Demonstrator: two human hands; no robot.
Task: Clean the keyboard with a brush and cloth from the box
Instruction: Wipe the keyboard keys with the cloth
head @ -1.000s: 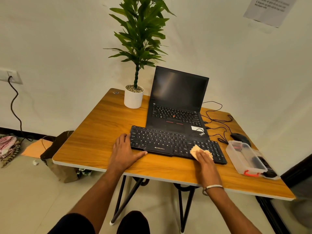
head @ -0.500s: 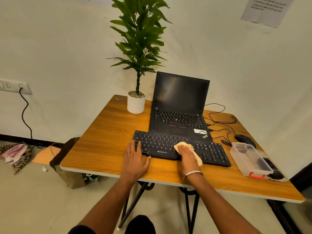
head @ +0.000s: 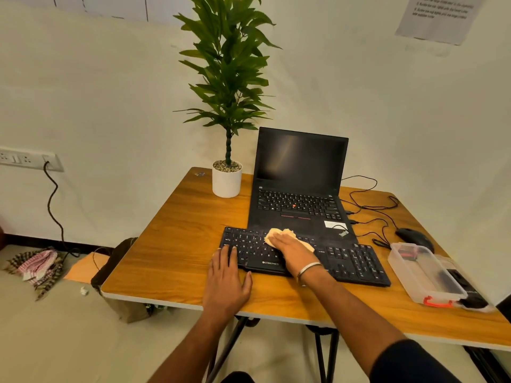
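A person stands at a wooden tabletop (head: 179, 244) with a black keyboard (head: 348, 261) lying near its front edge, just in front of an open laptop (head: 298, 172). The right hand (head: 293, 251) lies flat on a crumpled beige cloth (head: 279, 233), fingers straight, pressing it onto the middle keys. The left hand (head: 225, 277) rests open, fingers relaxed, touching the keyboard's left end. A clear plastic box (head: 423, 272) sits to the right, near a black mouse (head: 413, 236). A potted plant (head: 226, 178) stands beside the laptop.
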